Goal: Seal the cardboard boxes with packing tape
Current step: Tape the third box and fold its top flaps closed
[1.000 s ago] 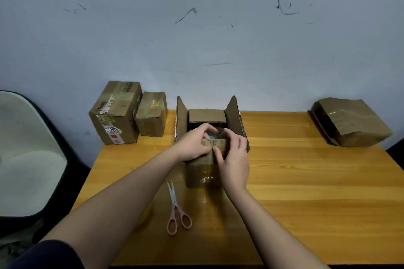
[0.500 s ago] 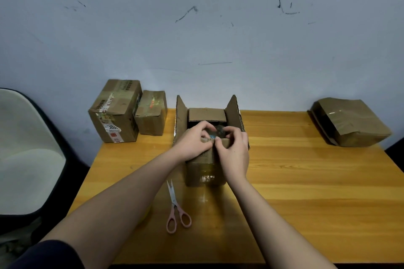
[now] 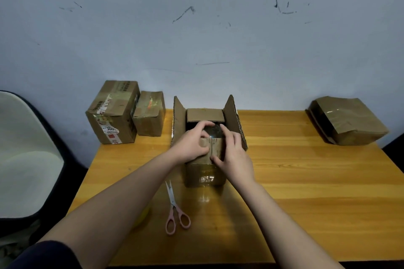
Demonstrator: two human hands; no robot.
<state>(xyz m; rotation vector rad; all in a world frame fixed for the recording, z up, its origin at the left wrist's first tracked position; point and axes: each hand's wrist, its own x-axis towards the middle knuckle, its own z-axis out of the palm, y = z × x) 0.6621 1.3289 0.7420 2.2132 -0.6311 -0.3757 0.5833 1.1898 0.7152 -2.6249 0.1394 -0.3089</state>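
Still Unsealed: Flaps Could Spring Back

Clearly the risk is the near flap popping up if either hand lets go before tape goes on; the side flaps stand upright. The open box sits at the tabletop centre. The left hand curls over the flap from 9 o'clock, its grip partly closed, pressing the cardboard. The right hand comes from 4 o'clock, fingers curled on the flap's edge. Scissors lie at 6 o'clock; no tape roll is clearly visible. Three closed boxes wait at 10 and 2 o'clock.
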